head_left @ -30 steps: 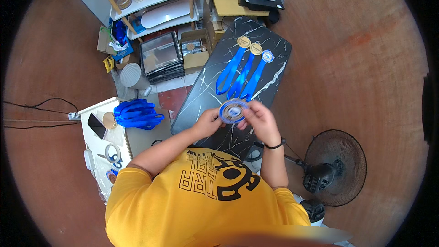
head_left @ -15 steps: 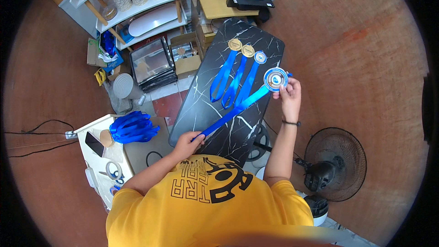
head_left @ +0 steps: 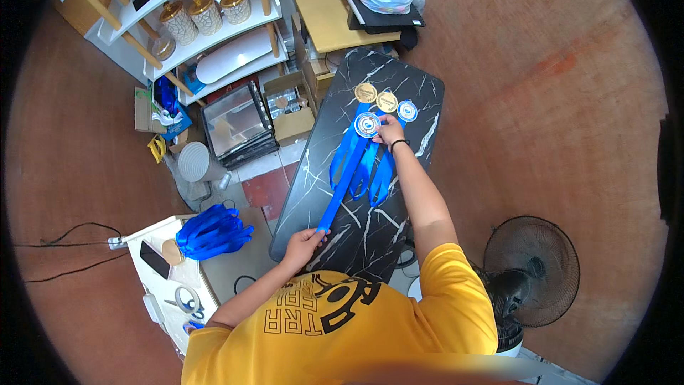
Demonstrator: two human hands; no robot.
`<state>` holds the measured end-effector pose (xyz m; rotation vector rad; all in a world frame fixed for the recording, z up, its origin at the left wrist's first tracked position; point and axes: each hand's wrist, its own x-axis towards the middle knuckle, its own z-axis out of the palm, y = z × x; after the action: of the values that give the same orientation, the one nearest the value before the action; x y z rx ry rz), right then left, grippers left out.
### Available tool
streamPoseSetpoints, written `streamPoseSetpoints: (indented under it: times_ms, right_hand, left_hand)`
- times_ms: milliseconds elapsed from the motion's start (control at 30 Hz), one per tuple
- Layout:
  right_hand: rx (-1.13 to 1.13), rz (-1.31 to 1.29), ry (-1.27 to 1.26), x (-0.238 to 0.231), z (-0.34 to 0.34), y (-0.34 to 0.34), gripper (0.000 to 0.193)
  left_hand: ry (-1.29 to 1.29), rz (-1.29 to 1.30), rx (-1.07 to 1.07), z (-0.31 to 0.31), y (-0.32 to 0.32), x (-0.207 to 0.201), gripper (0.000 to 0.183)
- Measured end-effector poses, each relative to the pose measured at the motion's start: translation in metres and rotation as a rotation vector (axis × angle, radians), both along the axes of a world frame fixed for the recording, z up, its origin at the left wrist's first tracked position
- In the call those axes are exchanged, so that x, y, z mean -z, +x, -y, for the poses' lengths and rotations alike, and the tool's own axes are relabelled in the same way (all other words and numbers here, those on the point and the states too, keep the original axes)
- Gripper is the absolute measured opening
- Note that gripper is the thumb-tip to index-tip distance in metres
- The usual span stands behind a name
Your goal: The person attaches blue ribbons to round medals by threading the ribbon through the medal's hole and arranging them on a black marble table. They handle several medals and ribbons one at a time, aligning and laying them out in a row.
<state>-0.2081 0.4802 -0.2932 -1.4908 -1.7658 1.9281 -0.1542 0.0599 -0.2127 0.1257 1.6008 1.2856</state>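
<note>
Head view: a black marble-patterned table (head_left: 306,199) runs from near left to far right. A blue ribbon (head_left: 343,182) is stretched straight along much the same line, crossing over other blue straps (head_left: 382,180); whether it touches them cannot be told. The left hand (head_left: 305,246) pinches its near-left end. The right hand (head_left: 388,132), nearer to the silver-and-blue medal (head_left: 368,125) at the ribbon's far end, grasps that medal's right rim, so the disc lies just left of the fingers. Slightly farther are two gold-coloured medals (head_left: 366,93) and, to their right, a smaller white-and-blue medal (head_left: 407,110).
</note>
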Motion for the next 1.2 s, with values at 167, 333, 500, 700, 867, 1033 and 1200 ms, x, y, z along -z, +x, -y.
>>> streamPoseSetpoints:
  times_ms: [167, 333, 500, 700, 867, 1033, 1200]
  right_hand:
    - [0.018, 0.100, 0.138, 0.028, -0.008, -0.039, 0.025]
    - [0.016, 0.100, 0.143, 0.036, -0.019, -0.050, 0.028]
    - [0.018, 0.064, 0.110, 0.036, -0.016, -0.062, 0.029]
    - [-0.009, 0.065, 0.135, 0.041, -0.003, -0.091, 0.030]
    - [-0.028, 0.039, 0.182, 0.048, 0.009, -0.116, 0.026]
    - [-0.049, 0.093, 0.258, 0.048, 0.016, -0.126, 0.027]
    - [-0.071, 0.178, 0.461, 0.046, 0.019, -0.129, 0.023]
  left_hand:
    - [-0.001, 0.103, -0.026, -0.026, -0.018, 0.011, 0.028]
    - [-0.014, 0.106, -0.015, -0.040, -0.022, 0.016, 0.029]
    - [0.036, 0.030, 0.000, -0.044, -0.018, 0.021, 0.031]
    - [0.015, 0.061, -0.136, -0.037, -0.024, 0.029, 0.030]
    - [-0.031, 0.093, -0.221, -0.030, -0.039, 0.033, 0.028]
    - [-0.056, 0.115, -0.209, -0.028, -0.047, 0.035, 0.028]
    - [-0.105, 0.183, -0.209, -0.023, -0.052, 0.048, 0.027]
